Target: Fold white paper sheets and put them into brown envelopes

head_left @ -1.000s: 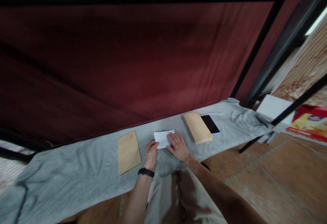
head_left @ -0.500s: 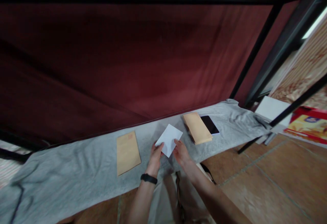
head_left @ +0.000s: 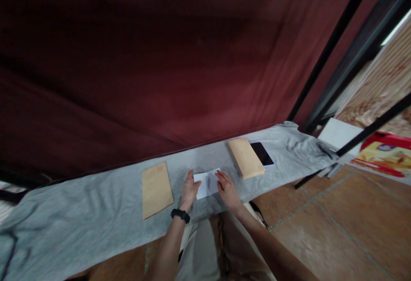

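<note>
A white sheet of paper (head_left: 207,183), which looks folded, is held low over the grey cloth between my two hands. My left hand (head_left: 190,189), with a black band on the wrist, grips its left edge, thumb on top. At the right edge, my right hand (head_left: 227,187) has its thumb and fingers at the upper corner. To the left lies a brown envelope (head_left: 157,190) with a faint reddish mark near its top. On the right rests a stack of brown envelopes (head_left: 246,158), beside a dark-screened phone or tablet (head_left: 262,154).
The grey cloth (head_left: 96,212) covers a long narrow surface against a dark red curtain (head_left: 180,80). Black metal posts (head_left: 324,58) rise at the right. A white box (head_left: 340,135) and a red and yellow package (head_left: 385,152) stand beyond, above a tiled floor (head_left: 321,238).
The paper has turned from a tilted diamond to lying nearly level and looks shorter. My hands have moved slightly apart along its edges. The whole view has shifted a little.
</note>
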`<control>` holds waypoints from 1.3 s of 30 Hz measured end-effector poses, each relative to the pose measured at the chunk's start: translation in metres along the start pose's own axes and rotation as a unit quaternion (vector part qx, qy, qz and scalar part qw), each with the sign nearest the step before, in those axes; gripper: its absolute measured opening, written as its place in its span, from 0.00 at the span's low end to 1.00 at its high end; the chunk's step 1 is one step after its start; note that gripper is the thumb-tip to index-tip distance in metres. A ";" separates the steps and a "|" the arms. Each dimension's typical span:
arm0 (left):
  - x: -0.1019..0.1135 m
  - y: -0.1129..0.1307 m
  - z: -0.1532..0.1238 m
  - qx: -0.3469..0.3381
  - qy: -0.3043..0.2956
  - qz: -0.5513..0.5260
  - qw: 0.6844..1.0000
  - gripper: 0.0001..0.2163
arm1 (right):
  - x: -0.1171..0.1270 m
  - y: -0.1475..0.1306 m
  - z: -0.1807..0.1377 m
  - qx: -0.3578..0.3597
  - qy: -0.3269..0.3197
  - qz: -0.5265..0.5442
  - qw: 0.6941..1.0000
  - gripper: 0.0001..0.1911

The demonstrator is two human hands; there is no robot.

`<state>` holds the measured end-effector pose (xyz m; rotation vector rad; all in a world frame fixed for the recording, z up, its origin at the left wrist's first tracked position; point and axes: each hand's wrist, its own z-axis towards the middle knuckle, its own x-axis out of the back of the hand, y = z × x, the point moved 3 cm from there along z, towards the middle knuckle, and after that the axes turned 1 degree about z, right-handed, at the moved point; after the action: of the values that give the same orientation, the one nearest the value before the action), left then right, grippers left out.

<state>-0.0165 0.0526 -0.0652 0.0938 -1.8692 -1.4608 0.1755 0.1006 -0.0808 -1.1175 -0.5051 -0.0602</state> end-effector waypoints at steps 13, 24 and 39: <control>-0.021 0.015 -0.029 -0.179 0.065 0.256 0.948 0.22 | -0.028 -0.001 -0.008 0.113 -0.119 -0.324 0.932 0.26; -0.053 0.003 -0.046 -0.200 -0.008 0.330 0.923 0.27 | -0.028 -0.002 -0.008 0.100 -0.129 -0.324 0.932 0.28; -0.035 -0.017 -0.047 -0.158 0.054 0.369 0.914 0.28 | -0.011 0.006 0.002 0.048 -0.059 -0.306 0.949 0.27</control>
<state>0.0303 0.0254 -0.0946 -0.6123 -1.3231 -1.1531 0.1666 0.1026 -0.0902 -0.8375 -0.9399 -0.5077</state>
